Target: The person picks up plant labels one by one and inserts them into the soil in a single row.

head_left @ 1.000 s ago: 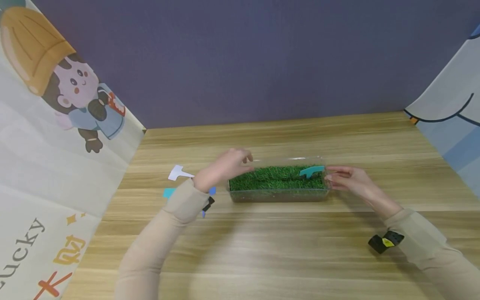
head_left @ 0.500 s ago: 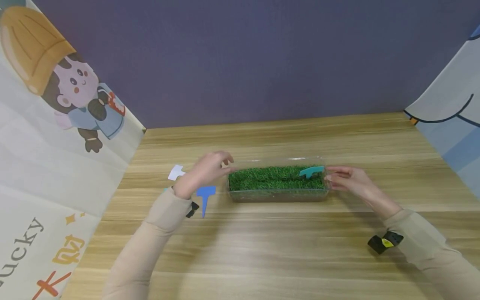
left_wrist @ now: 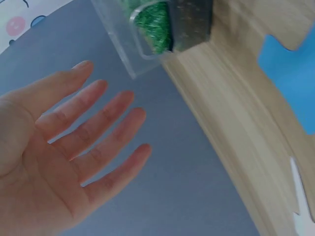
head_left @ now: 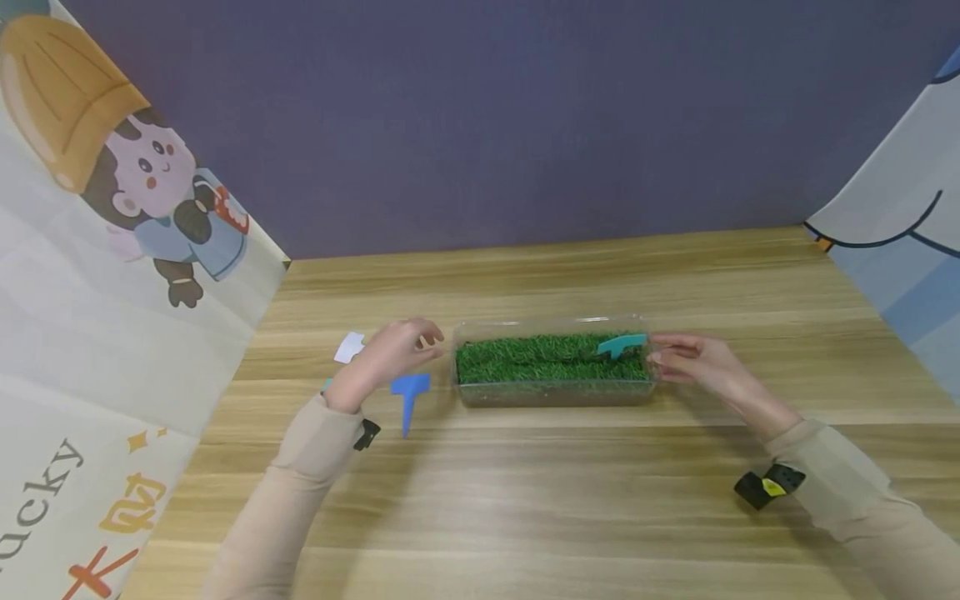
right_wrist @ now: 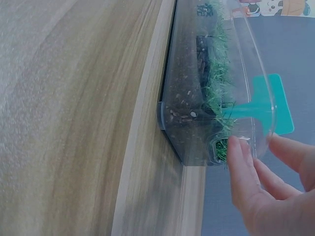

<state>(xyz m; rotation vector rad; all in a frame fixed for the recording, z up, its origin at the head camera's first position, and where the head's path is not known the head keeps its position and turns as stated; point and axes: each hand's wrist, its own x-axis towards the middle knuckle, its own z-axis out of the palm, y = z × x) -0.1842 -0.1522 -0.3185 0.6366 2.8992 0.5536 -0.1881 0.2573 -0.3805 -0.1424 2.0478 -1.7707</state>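
Observation:
A clear plastic box (head_left: 555, 393) holds dark soil topped with green grass (head_left: 525, 357). Near its right end a teal T-shaped plant label (head_left: 622, 344) stands in the grass, its stem showing in the right wrist view. My right hand (head_left: 697, 362) touches the box's right end wall with fingertips mostly straight. Off the box's left end, my left hand (head_left: 393, 354) hovers with relaxed, spread fingers and holds nothing. A blue plant label (head_left: 409, 396) lies on the table beside it. Behind the left hand is a white plant label (head_left: 349, 347), partly covered.
A sliver of another teal label (head_left: 326, 385) shows by the left wrist. The wooden table (head_left: 555, 500) meets a dark blue back panel (head_left: 510, 125). Printed cloth (head_left: 60, 333) hangs on the left, and more cloth on the right.
My left hand has moved left, from over the box's left end to beside it, uncovering the blue label. The right hand stays at the box's right end; the box stays put.

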